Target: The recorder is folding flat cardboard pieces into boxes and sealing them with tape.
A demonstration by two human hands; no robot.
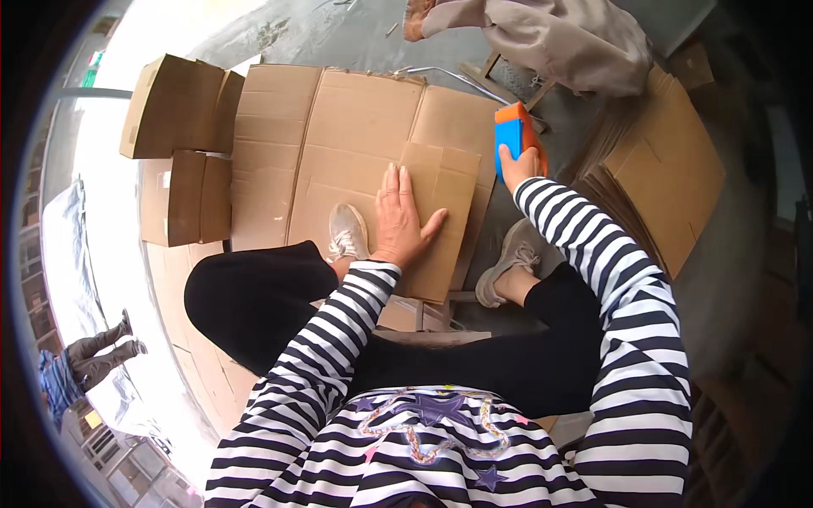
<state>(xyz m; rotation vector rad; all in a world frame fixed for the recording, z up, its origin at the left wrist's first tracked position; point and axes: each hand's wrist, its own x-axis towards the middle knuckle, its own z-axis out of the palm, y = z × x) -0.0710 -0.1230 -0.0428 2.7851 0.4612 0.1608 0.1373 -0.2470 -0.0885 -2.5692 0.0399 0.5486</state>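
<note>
My left hand (404, 219) lies flat with its fingers stretched out on a folded cardboard box (449, 199) in front of me. That box rests on a wide sheet of flattened cardboard (356, 127). To the right of the box, my right hand (523, 169) is wrapped round a blue and orange tape dispenser (511, 134), held up away from the cardboard. The thumb lies along its blue side.
Two closed boxes (178, 106) stand at the left edge of the cardboard sheet. On the right leans a stack of flat cardboard (665, 165). Another person's draped beige clothing (567, 42) shows at the far right. A person (85, 372) is outside at left.
</note>
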